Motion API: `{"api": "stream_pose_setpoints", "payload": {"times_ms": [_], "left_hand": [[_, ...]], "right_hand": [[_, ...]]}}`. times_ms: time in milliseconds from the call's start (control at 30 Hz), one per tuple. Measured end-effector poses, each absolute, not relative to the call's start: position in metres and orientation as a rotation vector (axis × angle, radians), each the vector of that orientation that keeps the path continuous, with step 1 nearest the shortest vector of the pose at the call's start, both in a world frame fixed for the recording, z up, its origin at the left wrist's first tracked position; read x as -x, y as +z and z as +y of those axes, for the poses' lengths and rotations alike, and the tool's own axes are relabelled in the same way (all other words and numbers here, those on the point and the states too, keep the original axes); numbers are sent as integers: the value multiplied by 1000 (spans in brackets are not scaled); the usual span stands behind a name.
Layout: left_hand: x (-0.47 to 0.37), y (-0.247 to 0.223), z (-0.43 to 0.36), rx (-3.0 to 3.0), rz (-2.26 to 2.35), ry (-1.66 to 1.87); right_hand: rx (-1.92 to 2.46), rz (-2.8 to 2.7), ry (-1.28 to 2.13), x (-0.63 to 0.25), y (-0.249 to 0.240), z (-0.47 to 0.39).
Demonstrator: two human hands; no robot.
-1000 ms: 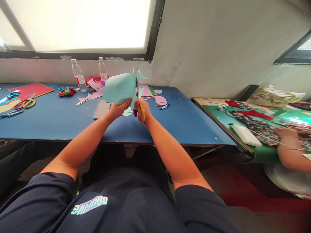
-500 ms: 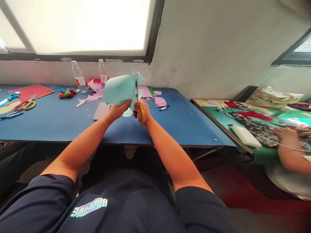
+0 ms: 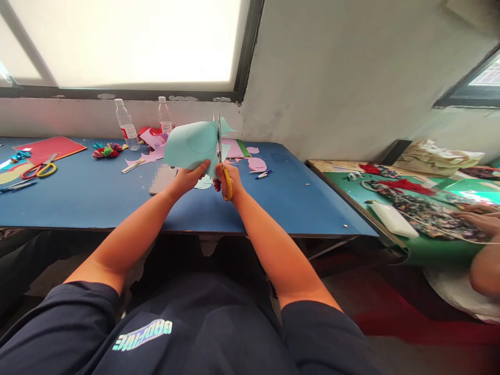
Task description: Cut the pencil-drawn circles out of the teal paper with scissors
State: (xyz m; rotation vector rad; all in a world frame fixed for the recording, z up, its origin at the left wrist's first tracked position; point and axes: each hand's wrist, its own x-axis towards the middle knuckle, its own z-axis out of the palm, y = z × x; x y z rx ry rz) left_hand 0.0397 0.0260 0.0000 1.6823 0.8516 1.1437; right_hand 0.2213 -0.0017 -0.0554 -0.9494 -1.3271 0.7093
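Note:
My left hand (image 3: 194,176) is closed on the lower edge of a light blue-green sheet of paper (image 3: 183,143), which is curved and held above the table. A circle outline is drawn on the sheet near its right side. My right hand (image 3: 231,182) grips yellow-handled scissors (image 3: 227,186), their blades pointing up and lying across the paper just right of the circle. A strip of the sheet bends away to the right of the blades. Under my hands lies a pale green paper piece (image 3: 203,182), partly hidden. Pink paper rounds (image 3: 257,164) rest right of my right hand.
On the blue table (image 3: 289,203) are two plastic bottles (image 3: 127,126), another pair of scissors (image 3: 39,169), red paper (image 3: 54,149), colourful fabric bits (image 3: 107,151) and pens (image 3: 263,174). Rightward, a co-worker's hand (image 3: 482,219) is over patterned fabric (image 3: 433,213) on a green table.
My hands, the paper and the scissors stay almost in place; any blade movement is too slight to tell. The co-worker's arm at the right has moved outward, toward the frame's edge.

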Motion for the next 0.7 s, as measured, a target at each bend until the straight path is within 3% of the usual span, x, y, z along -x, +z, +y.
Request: {"api": "stream_pose_setpoints", "payload": {"times_ms": [700], "left_hand": [[-39, 1, 26, -1592, 735, 1183]], "right_hand": [[969, -1322, 687, -222, -59, 2]]}}
